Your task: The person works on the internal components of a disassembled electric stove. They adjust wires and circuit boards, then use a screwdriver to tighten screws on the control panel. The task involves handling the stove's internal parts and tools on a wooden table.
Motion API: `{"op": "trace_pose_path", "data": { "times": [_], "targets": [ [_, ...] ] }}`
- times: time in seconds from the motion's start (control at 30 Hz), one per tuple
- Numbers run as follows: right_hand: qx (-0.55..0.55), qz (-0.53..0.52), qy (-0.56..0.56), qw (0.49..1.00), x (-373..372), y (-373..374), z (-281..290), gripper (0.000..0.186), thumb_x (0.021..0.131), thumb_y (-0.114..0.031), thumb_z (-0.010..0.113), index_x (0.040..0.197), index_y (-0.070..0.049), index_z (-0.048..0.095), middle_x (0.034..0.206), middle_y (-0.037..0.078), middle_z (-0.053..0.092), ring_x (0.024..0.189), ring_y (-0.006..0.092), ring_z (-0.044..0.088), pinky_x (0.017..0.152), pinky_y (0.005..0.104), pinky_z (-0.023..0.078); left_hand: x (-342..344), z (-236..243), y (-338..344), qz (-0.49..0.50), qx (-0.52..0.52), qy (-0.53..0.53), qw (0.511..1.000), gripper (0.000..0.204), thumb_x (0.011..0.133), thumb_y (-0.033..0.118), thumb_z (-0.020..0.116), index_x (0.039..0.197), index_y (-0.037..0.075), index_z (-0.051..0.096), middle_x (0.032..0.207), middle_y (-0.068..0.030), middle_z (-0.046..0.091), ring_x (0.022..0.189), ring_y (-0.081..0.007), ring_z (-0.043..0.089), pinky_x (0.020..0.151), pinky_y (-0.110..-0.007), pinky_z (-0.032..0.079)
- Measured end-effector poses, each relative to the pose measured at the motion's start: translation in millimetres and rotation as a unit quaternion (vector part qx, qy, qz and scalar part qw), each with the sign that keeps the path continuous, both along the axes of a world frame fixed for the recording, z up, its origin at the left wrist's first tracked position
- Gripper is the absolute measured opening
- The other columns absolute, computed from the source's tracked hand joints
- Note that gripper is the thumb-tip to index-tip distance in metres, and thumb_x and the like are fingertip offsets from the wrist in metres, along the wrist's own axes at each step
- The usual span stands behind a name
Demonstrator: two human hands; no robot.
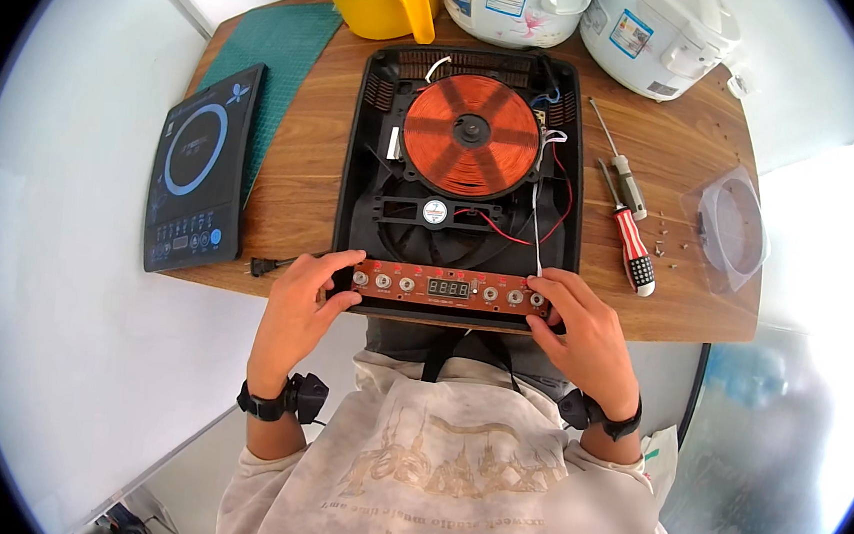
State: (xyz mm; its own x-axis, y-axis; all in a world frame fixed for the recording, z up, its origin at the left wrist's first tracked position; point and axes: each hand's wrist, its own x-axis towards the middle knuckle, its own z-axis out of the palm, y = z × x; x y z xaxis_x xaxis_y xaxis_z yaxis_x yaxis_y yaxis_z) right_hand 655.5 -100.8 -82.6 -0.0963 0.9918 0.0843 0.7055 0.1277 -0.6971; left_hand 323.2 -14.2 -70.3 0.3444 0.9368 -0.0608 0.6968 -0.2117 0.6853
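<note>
An opened induction cooker base [351, 191] lies on the wooden table in front of me, with its copper coil [438, 132] and a black fan [419, 241] exposed. Along its near edge sits a long reddish-brown control board [415, 296] with round buttons and a small digit display. My left hand [306, 298] pinches the board's left end between thumb and fingers. At the opposite end, my right hand [583, 329] grips the board the same way. A white cable [537, 225] and a red wire [567, 203] run down the right side of the housing.
The black glass top panel [199, 169] lies at the left, partly on a green cutting mat [279, 45]. Two screwdrivers [629, 188] [633, 251], loose screws [660, 247] and a clear plastic container [733, 231] are on the right. A yellow pot [372, 7] and white rice cookers [512, 18] [655, 44] stand behind.
</note>
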Motion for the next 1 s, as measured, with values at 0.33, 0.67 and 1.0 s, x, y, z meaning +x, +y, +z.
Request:
{"op": "trace_pose_path", "data": {
  "times": [0.33,0.67,1.0],
  "targets": [
    [-0.023,-0.005,0.013,1.000,-14.4,-3.4,4.5,0.036,0.087,-0.003,0.073,0.122,-0.004,0.065,0.127,0.013,0.064,0.085,0.0314,0.072,0.078,0.0403,0.060,-18.1,-1.0,-1.5,0.005,-0.034,0.004,0.999,0.054,0.080,0.001,0.082,0.131,0.012,0.071,0.095,-0.0041,0.065,0.075,-0.0157,0.055,0.069,-0.029,0.049],
    [-0.020,-0.009,0.010,1.000,-23.6,-7.2,5.1,0.037,0.088,-0.002,0.073,0.125,-0.004,0.066,0.128,0.015,0.065,0.085,0.0316,0.073,0.078,0.0396,0.060,-26.8,-3.4,-7.7,0.015,-0.021,0.003,1.000,0.051,0.081,0.001,0.080,0.131,0.010,0.071,0.108,-0.0055,0.074,0.078,-0.0166,0.057,0.071,-0.030,0.051],
    [-0.017,-0.015,0.008,1.000,-43.3,-10.1,1.8,0.037,0.087,-0.002,0.074,0.124,-0.004,0.067,0.127,0.015,0.065,0.079,0.0283,0.073,0.075,0.0383,0.060,-46.6,-6.5,-11.5,0.014,-0.029,0.001,0.999,0.053,0.082,-0.002,0.079,0.133,0.010,0.069,0.115,-0.0066,0.075,0.080,-0.0169,0.058,0.073,-0.030,0.052]
  ]
}}
